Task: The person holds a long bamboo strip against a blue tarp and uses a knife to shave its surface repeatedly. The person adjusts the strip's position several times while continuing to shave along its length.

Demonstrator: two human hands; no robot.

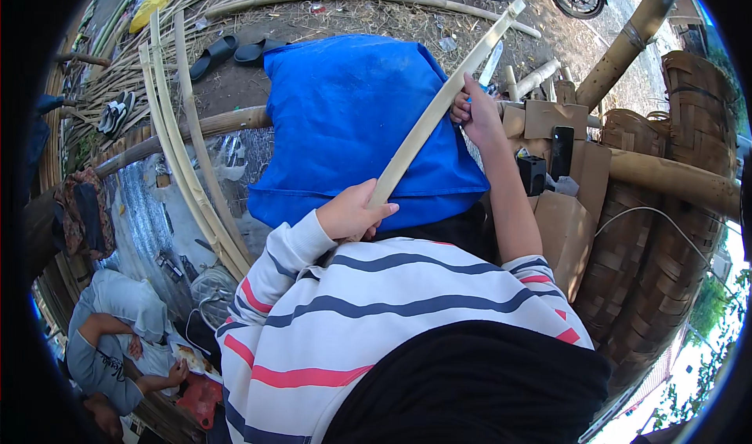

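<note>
My left hand (348,213) is clamping the strip (427,124) by its low end, and the strip is slanting up and right across the blue cloth (345,107) before me! Well apart, my right hand (479,119) is curling by its edge, a pale blade (492,64) showing just beyond; exactly what it's gripping, I can't tell.
</note>
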